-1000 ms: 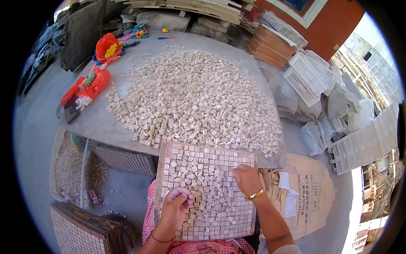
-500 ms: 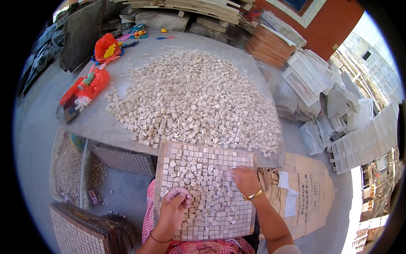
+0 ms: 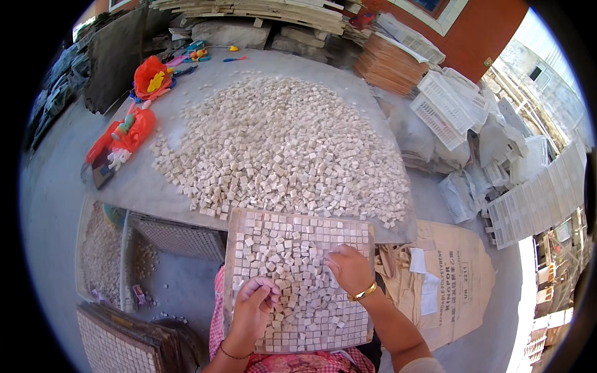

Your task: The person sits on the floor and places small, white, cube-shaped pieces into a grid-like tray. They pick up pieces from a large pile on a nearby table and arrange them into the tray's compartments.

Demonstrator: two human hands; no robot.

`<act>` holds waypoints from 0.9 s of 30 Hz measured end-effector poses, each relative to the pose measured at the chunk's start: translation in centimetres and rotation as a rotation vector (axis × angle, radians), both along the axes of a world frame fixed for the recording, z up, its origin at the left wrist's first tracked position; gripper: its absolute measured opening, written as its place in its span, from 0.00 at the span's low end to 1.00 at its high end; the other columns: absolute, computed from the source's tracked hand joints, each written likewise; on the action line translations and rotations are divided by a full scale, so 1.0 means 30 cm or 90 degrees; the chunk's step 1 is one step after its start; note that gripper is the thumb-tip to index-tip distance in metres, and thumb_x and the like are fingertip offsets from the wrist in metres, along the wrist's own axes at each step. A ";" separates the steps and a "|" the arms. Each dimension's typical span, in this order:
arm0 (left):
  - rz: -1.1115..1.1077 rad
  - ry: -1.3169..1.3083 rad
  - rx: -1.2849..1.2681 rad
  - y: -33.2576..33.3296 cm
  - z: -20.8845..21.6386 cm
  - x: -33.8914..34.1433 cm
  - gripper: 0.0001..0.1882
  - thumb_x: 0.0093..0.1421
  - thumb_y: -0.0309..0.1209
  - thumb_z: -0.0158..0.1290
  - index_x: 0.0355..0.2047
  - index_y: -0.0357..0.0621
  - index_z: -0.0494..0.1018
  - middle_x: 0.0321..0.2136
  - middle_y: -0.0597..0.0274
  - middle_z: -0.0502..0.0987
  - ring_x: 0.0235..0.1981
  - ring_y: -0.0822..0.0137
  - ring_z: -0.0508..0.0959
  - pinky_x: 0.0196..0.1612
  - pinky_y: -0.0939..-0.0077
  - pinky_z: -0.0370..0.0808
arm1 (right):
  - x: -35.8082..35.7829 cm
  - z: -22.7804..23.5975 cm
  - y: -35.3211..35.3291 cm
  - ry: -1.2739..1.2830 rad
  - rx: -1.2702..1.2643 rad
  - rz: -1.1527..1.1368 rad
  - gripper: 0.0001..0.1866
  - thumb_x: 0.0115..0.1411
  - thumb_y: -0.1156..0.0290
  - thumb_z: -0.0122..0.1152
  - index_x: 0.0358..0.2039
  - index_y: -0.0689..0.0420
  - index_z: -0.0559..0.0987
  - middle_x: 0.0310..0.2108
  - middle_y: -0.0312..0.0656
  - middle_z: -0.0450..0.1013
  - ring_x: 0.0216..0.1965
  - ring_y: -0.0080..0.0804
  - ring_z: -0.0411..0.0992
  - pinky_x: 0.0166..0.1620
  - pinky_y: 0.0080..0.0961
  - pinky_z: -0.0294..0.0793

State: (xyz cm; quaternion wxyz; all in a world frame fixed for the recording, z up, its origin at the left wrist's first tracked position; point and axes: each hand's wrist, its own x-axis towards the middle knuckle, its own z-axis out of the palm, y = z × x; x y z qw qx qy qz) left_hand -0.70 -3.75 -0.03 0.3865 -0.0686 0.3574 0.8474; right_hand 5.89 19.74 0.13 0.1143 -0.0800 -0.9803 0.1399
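Note:
A shallow square board [image 3: 229,283] with a wooden rim lies in my lap, touching the table's front edge. Small pale stone cubes sit in its grid; many fit in rows along the top and right side, while loose stone cubes [image 3: 306,283] lie jumbled over the middle. My left hand [image 3: 254,306] is closed over the board's left half, fingers curled and thumb against them. Over the right half, my right hand [image 3: 351,270] is closed too, its fingertips down among the cubes. Whatever either hand pinches is hidden.
A wide heap of stone cubes [image 3: 286,143] covers much of the grey table [image 3: 140,186]. Red bags [image 3: 134,130] and toys lie at its left. Below left stand a white bin [image 3: 99,261] of cubes and stacked filled boards [image 3: 118,339]. A brown paper sack [image 3: 460,286] and white crates [image 3: 444,112] are at right.
My right hand has moved left over the board, toward its middle. The left hand stays nearly where it was. The whole view has shifted slightly.

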 end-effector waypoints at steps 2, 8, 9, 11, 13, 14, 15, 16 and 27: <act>0.001 0.008 -0.008 -0.002 0.002 -0.001 0.05 0.60 0.23 0.42 0.30 0.39 0.68 0.27 0.61 0.71 0.25 0.73 0.68 0.30 0.82 0.68 | 0.003 -0.017 -0.021 0.012 -0.011 -0.017 0.07 0.46 0.72 0.62 0.28 0.54 0.78 0.30 0.38 0.72 0.33 0.38 0.71 0.36 0.32 0.71; -0.053 -0.017 0.036 0.006 -0.016 0.020 0.06 0.61 0.24 0.42 0.33 0.38 0.69 0.29 0.59 0.72 0.29 0.70 0.72 0.33 0.81 0.71 | -0.003 0.009 -0.055 -0.003 -0.086 -0.095 0.07 0.45 0.72 0.63 0.28 0.55 0.77 0.26 0.39 0.71 0.27 0.36 0.70 0.30 0.29 0.70; -0.068 -0.048 0.033 0.009 -0.013 0.025 0.07 0.61 0.25 0.41 0.36 0.36 0.68 0.32 0.58 0.73 0.32 0.69 0.73 0.36 0.79 0.72 | -0.003 0.014 -0.055 0.015 -0.114 -0.085 0.08 0.45 0.72 0.63 0.28 0.56 0.77 0.25 0.40 0.71 0.26 0.36 0.70 0.29 0.28 0.69; -0.096 -0.110 0.026 0.041 0.004 0.053 0.11 0.63 0.26 0.40 0.42 0.34 0.68 0.37 0.54 0.74 0.36 0.67 0.75 0.43 0.75 0.74 | 0.005 0.055 -0.059 -0.018 -0.233 -0.028 0.08 0.46 0.71 0.64 0.28 0.56 0.77 0.24 0.40 0.71 0.23 0.34 0.69 0.27 0.26 0.68; -0.125 -0.162 0.060 0.067 0.004 0.078 0.17 0.64 0.29 0.36 0.49 0.30 0.63 0.43 0.50 0.72 0.43 0.62 0.74 0.50 0.69 0.72 | 0.023 0.172 -0.093 -0.126 -0.413 0.062 0.09 0.47 0.68 0.64 0.28 0.57 0.77 0.23 0.40 0.71 0.20 0.33 0.69 0.26 0.24 0.67; -0.130 -0.193 0.064 0.077 0.002 0.093 0.17 0.65 0.29 0.36 0.50 0.29 0.62 0.44 0.50 0.71 0.43 0.62 0.74 0.51 0.68 0.71 | 0.026 0.181 -0.103 -0.137 -0.439 0.070 0.10 0.50 0.66 0.63 0.29 0.57 0.77 0.23 0.41 0.71 0.19 0.33 0.68 0.27 0.26 0.67; -0.144 -0.219 0.072 0.093 0.006 0.102 0.18 0.65 0.29 0.35 0.50 0.29 0.61 0.44 0.50 0.71 0.44 0.61 0.73 0.51 0.68 0.71 | 0.024 0.169 -0.092 -0.092 -0.379 0.050 0.10 0.50 0.66 0.63 0.30 0.57 0.77 0.23 0.42 0.71 0.20 0.34 0.69 0.27 0.27 0.68; -0.151 -0.229 0.069 0.099 0.030 0.108 0.17 0.65 0.30 0.36 0.48 0.29 0.64 0.41 0.52 0.72 0.41 0.64 0.73 0.48 0.72 0.72 | 0.012 0.131 -0.072 -0.048 -0.320 0.031 0.10 0.50 0.66 0.62 0.31 0.58 0.77 0.24 0.42 0.71 0.21 0.35 0.69 0.28 0.27 0.68; -0.203 -0.135 0.065 0.071 -0.026 0.119 0.15 0.64 0.29 0.39 0.44 0.31 0.68 0.31 0.58 0.74 0.32 0.68 0.74 0.40 0.76 0.73 | -0.010 0.004 -0.025 0.015 -0.220 -0.036 0.08 0.47 0.73 0.61 0.30 0.58 0.75 0.26 0.40 0.71 0.24 0.32 0.70 0.28 0.27 0.69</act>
